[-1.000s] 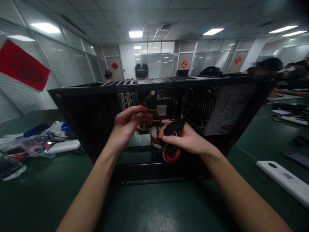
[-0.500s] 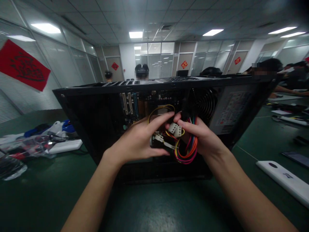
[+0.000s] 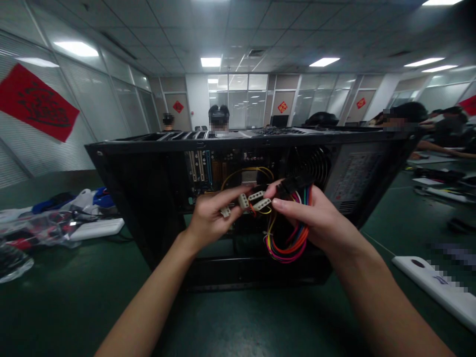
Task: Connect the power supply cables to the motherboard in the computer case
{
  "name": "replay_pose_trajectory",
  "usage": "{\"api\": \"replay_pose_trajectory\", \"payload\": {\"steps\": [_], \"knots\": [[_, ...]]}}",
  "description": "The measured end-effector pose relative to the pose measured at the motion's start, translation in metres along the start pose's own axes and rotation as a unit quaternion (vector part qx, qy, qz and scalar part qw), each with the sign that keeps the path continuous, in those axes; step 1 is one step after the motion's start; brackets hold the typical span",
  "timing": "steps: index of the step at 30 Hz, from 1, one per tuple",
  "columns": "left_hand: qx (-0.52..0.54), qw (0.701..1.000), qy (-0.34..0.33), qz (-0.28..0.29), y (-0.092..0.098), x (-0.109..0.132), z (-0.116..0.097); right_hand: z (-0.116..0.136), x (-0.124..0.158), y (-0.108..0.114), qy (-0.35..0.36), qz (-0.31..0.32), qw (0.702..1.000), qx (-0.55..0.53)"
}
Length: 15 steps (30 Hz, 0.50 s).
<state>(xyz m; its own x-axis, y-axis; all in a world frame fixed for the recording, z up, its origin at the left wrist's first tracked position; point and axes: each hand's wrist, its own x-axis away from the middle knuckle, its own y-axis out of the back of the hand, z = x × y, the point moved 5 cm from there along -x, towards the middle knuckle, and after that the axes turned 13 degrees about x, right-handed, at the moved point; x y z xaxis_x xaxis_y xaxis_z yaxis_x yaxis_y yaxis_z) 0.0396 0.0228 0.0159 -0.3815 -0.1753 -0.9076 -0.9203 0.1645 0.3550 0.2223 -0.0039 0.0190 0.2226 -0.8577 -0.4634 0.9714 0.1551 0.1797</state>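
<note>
An open black computer case (image 3: 238, 275) stands on the table before me, its inside facing me. In front of the opening, my right hand (image 3: 320, 218) is closed around a bundle of coloured power cables (image 3: 288, 248), with white plugs (image 3: 262, 203) between thumb and fingertips. My left hand (image 3: 213, 215) pinches another white power connector (image 3: 243, 201) between thumb and index finger, and a further white plug (image 3: 225, 211) shows at its fingers. Behind the hands are the motherboard (image 3: 230, 161), a round fan grille (image 3: 310, 161) and the power supply (image 3: 355, 173). My palms hide part of the cables.
On the green table (image 3: 92, 297), plastic bags (image 3: 48, 223) and a white keyboard-like slab (image 3: 97, 229) lie left of the case. A long white device (image 3: 431, 282) lies at right. Other people sit beyond the case and at far right.
My left hand has closed from spread fingers onto a white connector. The plugs in my right hand have turned and moved left, and the cable loop hangs slightly lower.
</note>
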Motion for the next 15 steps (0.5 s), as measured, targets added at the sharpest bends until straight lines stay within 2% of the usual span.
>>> {"api": "replay_pose_trajectory", "payload": {"steps": [5,9,12,15], "knots": [[0.086,0.994,0.069,-0.027,-0.004,0.000,0.006,0.024,0.008,0.003,0.043,0.015,0.984,0.173],[0.165,0.970,0.167,-0.055,-0.008,0.000,0.015,0.034,0.010,0.011,0.066,-0.008,0.975,0.213],[0.203,0.959,0.194,-0.036,-0.009,-0.002,0.015,0.032,0.007,0.015,0.055,-0.042,0.978,0.195],[0.175,0.966,0.190,0.022,-0.013,-0.007,0.005,0.028,0.004,0.013,0.045,-0.077,0.982,0.165]]}}
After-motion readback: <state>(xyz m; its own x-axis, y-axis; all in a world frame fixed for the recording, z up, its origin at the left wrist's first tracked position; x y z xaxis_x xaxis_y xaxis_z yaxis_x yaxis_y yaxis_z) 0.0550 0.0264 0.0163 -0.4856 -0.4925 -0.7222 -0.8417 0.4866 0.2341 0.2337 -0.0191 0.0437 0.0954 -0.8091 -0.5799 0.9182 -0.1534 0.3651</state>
